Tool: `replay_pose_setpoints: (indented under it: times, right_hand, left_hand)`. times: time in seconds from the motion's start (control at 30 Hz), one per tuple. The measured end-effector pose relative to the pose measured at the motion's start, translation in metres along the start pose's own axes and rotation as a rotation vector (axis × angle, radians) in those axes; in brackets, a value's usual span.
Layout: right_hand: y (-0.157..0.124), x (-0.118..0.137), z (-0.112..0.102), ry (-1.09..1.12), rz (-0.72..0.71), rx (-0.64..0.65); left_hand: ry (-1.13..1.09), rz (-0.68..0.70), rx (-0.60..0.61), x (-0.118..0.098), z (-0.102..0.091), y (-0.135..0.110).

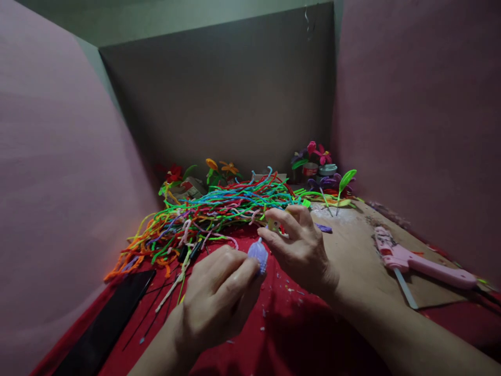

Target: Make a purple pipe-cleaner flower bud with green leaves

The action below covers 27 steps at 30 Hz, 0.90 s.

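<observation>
A pale purple fuzzy petal (pixel 257 256), which looks made of pipe cleaner, is pinched upright between the thumb and fingers of my left hand (pixel 225 292). Its short pale tip points upward. Just above and to the right of that tip, my right hand (pixel 299 250) hovers with thumb and index finger curved and a gap between them. Something small and yellowish shows in that gap; I cannot tell whether it is behind the fingers. Under both hands lies a red cloth (pixel 282 324) sprinkled with bits of fuzz.
Behind my hands is a pile of multicoloured pipe cleaners (pixel 235 201). At right, a pink glue gun (pixel 426 263) rests on a brown board (pixel 352 277). A black flat object (pixel 109 318) lies at left. Fuzzy flowers (pixel 319 154) stand at the back, between pink side panels (pixel 422 130).
</observation>
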State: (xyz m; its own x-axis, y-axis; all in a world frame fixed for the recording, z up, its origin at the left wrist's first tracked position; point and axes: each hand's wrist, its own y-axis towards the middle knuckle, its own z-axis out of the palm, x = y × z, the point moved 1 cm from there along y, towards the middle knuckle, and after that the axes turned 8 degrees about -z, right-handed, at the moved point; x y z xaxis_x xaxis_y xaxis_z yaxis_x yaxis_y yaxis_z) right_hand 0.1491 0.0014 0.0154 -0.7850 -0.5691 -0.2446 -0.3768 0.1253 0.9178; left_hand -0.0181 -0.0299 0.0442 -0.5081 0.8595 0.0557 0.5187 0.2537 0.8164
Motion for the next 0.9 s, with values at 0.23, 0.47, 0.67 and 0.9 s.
replay_pose_setpoints:
  times: [0.23, 0.47, 0.67, 0.9]
  right_hand:
    - [0.002, -0.002, -0.001, 0.067, 0.025, -0.028]
    - [-0.003, -0.012, 0.012, 1.215, 0.891, -0.068]
    - [-0.010, -0.010, 0.029, 1.579, 1.193, -0.003]
    - [-0.005, 0.000, 0.020, 1.586, 1.277, -0.113]
  left_hand:
    - [-0.125, -0.040, -0.002, -0.001, -0.005, -0.005]
    - [-0.181, -0.376, -0.214, 0.012, 0.001, -0.010]
    - [-0.083, -0.529, -0.010, 0.014, 0.023, -0.004]
    - [0.383, -0.259, 0.112, 0.017, 0.039, -0.011]
